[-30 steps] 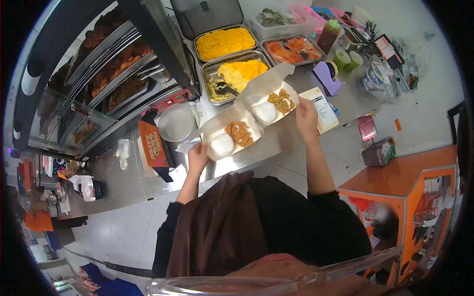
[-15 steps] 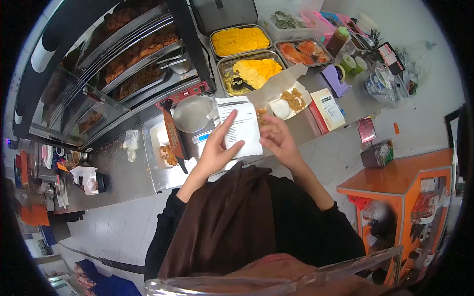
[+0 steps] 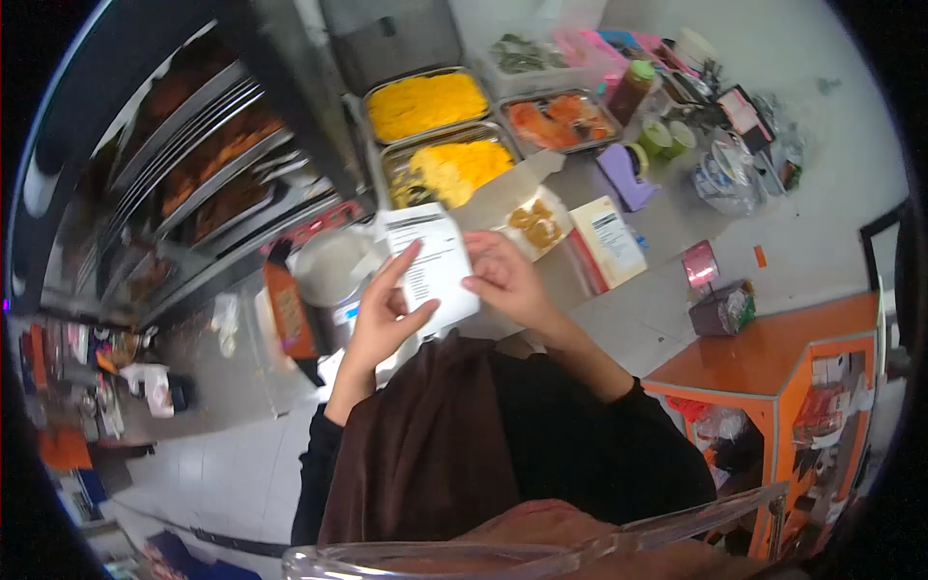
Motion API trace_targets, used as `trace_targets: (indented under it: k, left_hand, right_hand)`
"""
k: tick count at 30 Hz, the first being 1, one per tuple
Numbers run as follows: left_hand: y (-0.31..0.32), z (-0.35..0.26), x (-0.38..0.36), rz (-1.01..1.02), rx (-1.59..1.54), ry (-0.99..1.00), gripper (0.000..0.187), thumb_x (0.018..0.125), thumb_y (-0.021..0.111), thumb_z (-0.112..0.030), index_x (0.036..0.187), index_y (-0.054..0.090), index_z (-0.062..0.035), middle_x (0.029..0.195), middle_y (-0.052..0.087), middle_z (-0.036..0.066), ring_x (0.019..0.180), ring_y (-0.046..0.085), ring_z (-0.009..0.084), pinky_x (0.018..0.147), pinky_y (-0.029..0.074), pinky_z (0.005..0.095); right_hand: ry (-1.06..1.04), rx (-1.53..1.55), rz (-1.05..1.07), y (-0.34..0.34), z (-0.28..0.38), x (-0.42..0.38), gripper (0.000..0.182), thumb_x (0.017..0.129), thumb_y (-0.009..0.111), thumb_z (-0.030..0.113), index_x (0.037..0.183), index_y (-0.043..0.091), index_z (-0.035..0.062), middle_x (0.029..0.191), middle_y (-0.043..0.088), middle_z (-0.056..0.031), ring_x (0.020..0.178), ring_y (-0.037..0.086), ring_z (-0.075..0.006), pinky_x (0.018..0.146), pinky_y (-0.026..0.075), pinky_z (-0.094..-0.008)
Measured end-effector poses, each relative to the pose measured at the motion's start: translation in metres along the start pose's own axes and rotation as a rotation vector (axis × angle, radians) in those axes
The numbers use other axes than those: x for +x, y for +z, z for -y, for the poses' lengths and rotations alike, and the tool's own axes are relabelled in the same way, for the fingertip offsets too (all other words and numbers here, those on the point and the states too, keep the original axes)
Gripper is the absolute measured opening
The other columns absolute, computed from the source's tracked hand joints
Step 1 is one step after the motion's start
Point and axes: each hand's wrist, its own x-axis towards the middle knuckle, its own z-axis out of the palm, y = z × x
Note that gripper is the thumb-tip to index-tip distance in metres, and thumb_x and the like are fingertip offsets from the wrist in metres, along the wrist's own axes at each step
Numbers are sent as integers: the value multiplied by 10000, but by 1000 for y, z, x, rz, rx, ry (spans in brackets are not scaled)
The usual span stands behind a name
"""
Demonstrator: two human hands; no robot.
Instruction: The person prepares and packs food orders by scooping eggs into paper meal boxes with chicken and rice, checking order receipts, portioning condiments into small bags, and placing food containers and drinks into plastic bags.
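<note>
The left hand (image 3: 382, 319) and right hand (image 3: 509, 278) grip a printed paper (image 3: 430, 261); an open box (image 3: 517, 208) holds brown food (image 3: 536, 226).

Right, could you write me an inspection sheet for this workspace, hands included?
Surface: metal counter; too blurred to judge cleanliness.
Things: printed slip; open food box with brown pieces visible, partly hidden by the hands.
Clutter: purple tape dispenser, green-capped bottle and plastic-wrapped bundle towards the right.
Grips: left hand holds the slip; right hand is at its right edge, hold unclear.
Cables: nothing seen clearly.
Surroundings: food cabinet with loaded racks on the left; orange-topped unit on the right.
</note>
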Motion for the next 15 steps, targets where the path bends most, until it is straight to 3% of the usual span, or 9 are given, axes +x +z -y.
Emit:
trace_targets:
  k: [3,5,11,15]
  left_hand:
    - [32,1,28,-68,-28,18,685,699,587,137,1315,322,0,1267,387,96,1062,507,160,801,457,222]
    - [51,2,49,-83,-86,-90,695,692,584,148,1316,315,7,1286,378,102,1068,504,167,819,453,237]
    - [93,3,109,-106,-48,-91,717,696,587,145,1332,294,-12,1331,345,101,1051,510,162,797,461,231]
    - [103,-5,124,-177,76,-77,725,701,611,118,1338,302,-41,1355,322,95,998,531,129,746,466,209]
  right_hand:
    - [87,-11,33,-47,20,8,457,786,554,-77,1200,385,19,1060,495,-59,785,518,-75,660,453,-203]
    - [73,-3,51,-87,23,13,448,782,569,-68,1186,403,28,1060,493,-50,766,514,-68,643,452,-193]
    - [96,-189,-284,-213,45,24,310,778,585,-47,1070,500,9,917,545,-41,798,551,-100,667,467,-217]
    - [127,-276,-267,-255,46,44,290,785,567,-55,1061,506,11,882,550,-45,738,545,-98,644,468,-224]
